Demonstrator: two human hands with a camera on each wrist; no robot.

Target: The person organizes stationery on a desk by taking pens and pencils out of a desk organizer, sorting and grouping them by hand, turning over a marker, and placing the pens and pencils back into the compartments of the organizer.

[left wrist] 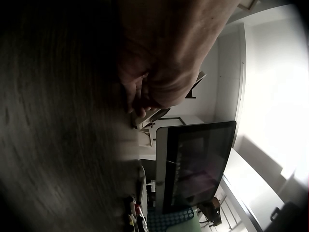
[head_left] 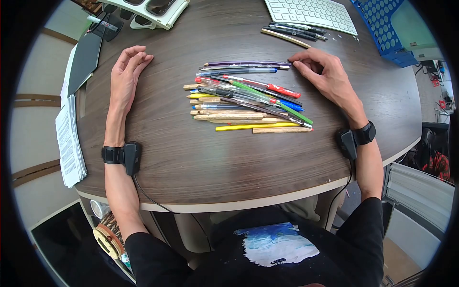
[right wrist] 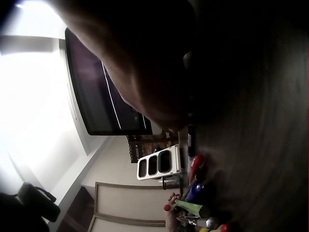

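A spread of pencils and pens lies on the table, with wooden pencils [head_left: 229,116], a red pen [head_left: 283,91] and a green pen [head_left: 301,116] among them. Along its far side, a dark purple pencil [head_left: 248,63] lies crosswise, just beyond a blue clear-barrelled pen [head_left: 236,71]. My right hand [head_left: 325,71] rests to the right, fingers bent loosely, fingertips right at the end of the purple pencil. Well left of the spread, my left hand [head_left: 126,74] rests on its side with loosely curled fingers and nothing in them.
Several black pens [head_left: 299,32] and a wooden pencil [head_left: 287,38] lie below the white keyboard [head_left: 311,12]. A blue perforated basket [head_left: 382,31] stands at the right, a white holder [head_left: 155,12] at the back left. Papers [head_left: 70,143] lie along the left edge. A monitor [left wrist: 198,164] stands behind.
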